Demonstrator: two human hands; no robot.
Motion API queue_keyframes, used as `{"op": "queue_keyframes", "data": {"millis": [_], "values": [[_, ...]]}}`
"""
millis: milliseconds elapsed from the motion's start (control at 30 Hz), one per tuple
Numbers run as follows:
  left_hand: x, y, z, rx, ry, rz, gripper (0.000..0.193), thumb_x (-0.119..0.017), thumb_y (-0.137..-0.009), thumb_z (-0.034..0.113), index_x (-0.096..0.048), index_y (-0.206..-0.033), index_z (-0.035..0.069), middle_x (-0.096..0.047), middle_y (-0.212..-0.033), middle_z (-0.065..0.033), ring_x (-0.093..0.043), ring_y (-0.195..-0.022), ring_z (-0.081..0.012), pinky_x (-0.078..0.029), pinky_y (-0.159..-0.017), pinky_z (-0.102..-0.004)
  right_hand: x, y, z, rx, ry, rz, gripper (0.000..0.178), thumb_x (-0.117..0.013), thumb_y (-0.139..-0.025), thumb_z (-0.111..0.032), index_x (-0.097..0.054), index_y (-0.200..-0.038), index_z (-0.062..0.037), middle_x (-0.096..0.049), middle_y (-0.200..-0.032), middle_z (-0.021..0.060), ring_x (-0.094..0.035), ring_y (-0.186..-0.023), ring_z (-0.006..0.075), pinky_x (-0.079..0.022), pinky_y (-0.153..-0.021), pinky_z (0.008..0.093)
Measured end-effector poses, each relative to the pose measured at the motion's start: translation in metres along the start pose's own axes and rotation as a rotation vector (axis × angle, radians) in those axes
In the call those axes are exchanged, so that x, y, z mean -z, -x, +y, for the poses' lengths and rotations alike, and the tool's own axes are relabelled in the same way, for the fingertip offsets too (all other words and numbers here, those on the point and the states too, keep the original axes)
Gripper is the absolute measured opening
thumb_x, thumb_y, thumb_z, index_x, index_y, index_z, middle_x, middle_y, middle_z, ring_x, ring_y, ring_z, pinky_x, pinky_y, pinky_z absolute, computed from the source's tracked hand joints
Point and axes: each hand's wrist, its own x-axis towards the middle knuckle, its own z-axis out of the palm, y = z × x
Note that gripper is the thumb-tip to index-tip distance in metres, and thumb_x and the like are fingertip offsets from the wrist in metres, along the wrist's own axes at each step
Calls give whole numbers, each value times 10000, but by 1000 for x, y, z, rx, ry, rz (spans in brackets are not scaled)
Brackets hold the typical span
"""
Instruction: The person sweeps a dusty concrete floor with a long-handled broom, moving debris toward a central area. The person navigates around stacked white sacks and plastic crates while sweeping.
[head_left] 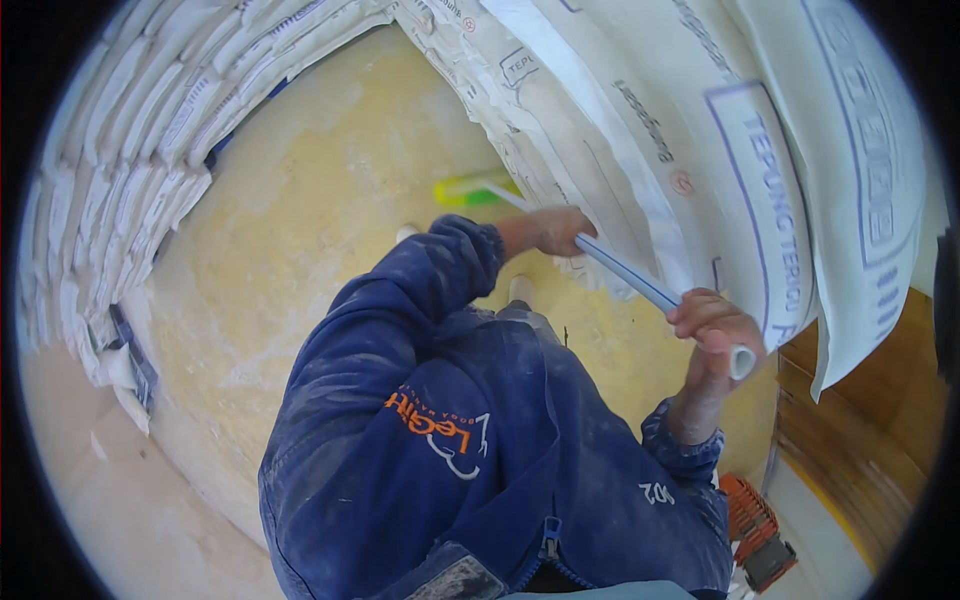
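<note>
A broom [632, 275] with a white, blue-striped pipe for a handle runs slantwise in front of my body. My left hand [562, 232] is closed around the handle's lower part. Higher up, near the hollow open end, the fingers of my right hand [718, 328] wrap round the same pipe. The yellow-green broom head [478, 190] is at the floor beside the foot of the right-hand sack stack, smeared by motion, so its bristles cannot be made out.
Tall stacks of white printed sacks [640, 130] rise close on my right, with more stacked sacks [130, 170] along the left. Pale powder marks the yellowish floor [300, 200]. An orange and black object [755, 535] is low at my right, near brown wooden boards [860, 430].
</note>
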Motion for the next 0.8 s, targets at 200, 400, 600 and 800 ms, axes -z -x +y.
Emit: {"op": "queue_keyframes", "data": {"millis": [200,400,600,800], "values": [[109,76,-124,123,-180,140,180,-694,-722,219,-661,-865,116,-668,-863,-141,-633,-904,-370,-503,-748,-460,-112,-21,89,-87,35,-119,152,-604,-901,-128,-623,-850,13,-654,-781,162,-652,-822,344,-503,-802,478],[189,156,-155,126,-224,159,153,-690,-726,207,-656,-858,138,-655,-799,-131,-637,-800,-352,-498,-698,-464,-190,-53,74,-116,103,-159,182,-585,-905,-139,-629,-795,0,-657,-770,141,-671,-825,335,-497,-809,458],[141,117,-1,-50,160,-96,174,-658,-782,222,-667,-882,79,-669,-827,-178,-636,-791,-388,-503,-714,-470,-163,-95,-55,63,236,-67,319,-584,-893,-269,-623,-693,-23,-646,-643,114,-673,-653,265,-500,-651,419],[70,67,-24,-172,314,-262,231,-594,-807,247,-696,-925,76,-686,-894,-184,-653,-880,-385,-515,-789,-464,-189,-101,-50,-174,450,53,272,-613,-896,-218,-629,-746,8,-651,-669,147,-674,-688,294,-516,-651,386]]}}
